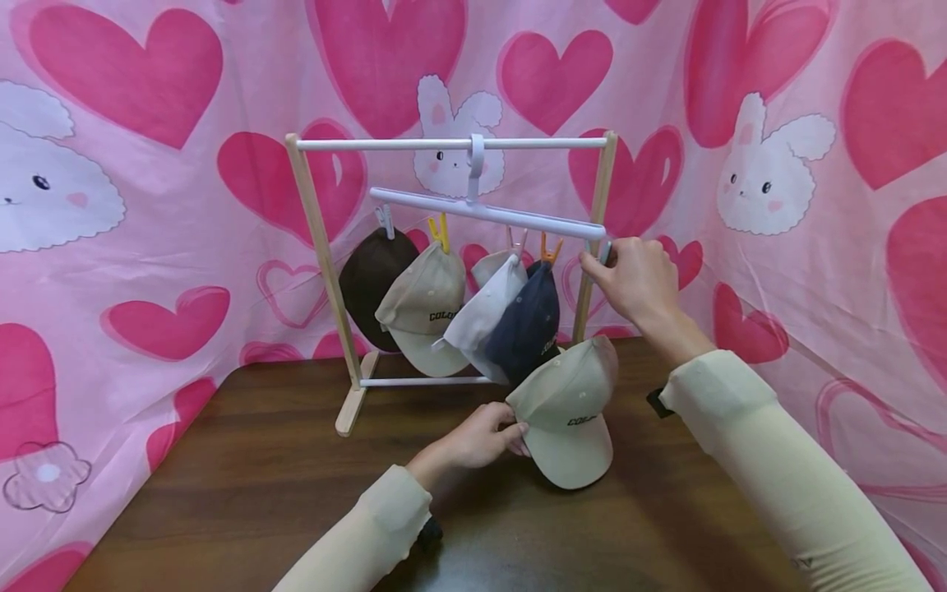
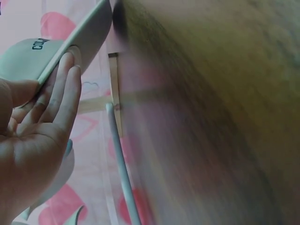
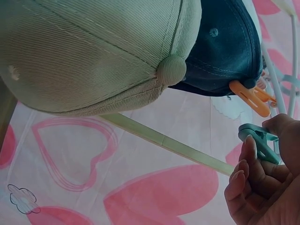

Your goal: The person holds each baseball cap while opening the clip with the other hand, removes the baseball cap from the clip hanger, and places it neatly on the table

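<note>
My left hand (image 1: 481, 437) pinches the brim edge of a light beige baseball cap (image 1: 564, 386), thumb on one face and fingers on the other in the left wrist view. The cap is held above the table, brim down, front lettering showing. My right hand (image 1: 639, 281) pinches a teal clothespin (image 3: 263, 149) at the right end of the white hanger (image 1: 510, 215). In the right wrist view the beige cap's top button (image 3: 171, 70) is apart from this clothespin. The hanger tilts down to the right. Beside it hangs a navy cap (image 1: 531, 316) from an orange clothespin (image 1: 549, 248).
A rack with wooden posts (image 1: 325, 263) and a white top bar (image 1: 370, 145) stands on the brown table (image 1: 281, 460). Also hanging are a dark brown cap (image 1: 370, 284), a beige cap (image 1: 423, 288) on a yellow clothespin (image 1: 441, 233) and a white cap (image 1: 484, 311).
</note>
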Demonstrator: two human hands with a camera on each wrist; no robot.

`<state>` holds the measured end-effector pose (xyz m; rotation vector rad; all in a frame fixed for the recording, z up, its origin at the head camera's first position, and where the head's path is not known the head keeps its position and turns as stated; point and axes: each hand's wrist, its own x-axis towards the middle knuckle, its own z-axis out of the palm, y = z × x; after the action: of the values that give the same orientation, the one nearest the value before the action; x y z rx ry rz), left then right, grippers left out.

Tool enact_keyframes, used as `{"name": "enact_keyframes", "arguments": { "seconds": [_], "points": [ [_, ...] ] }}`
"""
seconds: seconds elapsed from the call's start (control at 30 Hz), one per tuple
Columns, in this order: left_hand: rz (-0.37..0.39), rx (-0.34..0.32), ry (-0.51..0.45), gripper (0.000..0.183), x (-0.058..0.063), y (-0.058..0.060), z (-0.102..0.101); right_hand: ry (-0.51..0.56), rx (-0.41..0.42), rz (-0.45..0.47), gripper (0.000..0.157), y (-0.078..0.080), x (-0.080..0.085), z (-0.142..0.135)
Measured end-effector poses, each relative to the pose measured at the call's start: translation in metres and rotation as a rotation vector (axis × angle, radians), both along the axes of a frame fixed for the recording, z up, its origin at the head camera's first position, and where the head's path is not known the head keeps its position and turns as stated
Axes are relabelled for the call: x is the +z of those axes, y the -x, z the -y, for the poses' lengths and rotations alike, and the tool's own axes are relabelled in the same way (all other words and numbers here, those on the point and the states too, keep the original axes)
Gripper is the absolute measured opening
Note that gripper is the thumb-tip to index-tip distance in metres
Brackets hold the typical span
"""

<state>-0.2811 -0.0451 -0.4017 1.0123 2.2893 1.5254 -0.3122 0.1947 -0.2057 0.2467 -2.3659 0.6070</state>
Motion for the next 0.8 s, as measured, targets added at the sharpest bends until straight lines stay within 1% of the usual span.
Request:
{"name": "enact_keyframes", "arguments": {
  "seconds": [0.23, 0.47, 0.8],
  "points": [
    [-0.01, 0.002, 0.013, 0.018, -0.003, -0.001, -0.005, 0.009, 0.004, -0.002, 0.041, 0.0, -0.002, 0.0],
    [-0.019, 0.023, 0.023, 0.019, 0.0, -0.002, -0.01, 0.01, 0.009, -0.006, 0.04, 0.0, -0.003, 0.0],
    [0.026, 0.047, 0.04, 0.019, -0.002, 0.0, -0.016, 0.022, 0.015, -0.017, 0.04, 0.0, -0.003, 0.0]
  ]
}}
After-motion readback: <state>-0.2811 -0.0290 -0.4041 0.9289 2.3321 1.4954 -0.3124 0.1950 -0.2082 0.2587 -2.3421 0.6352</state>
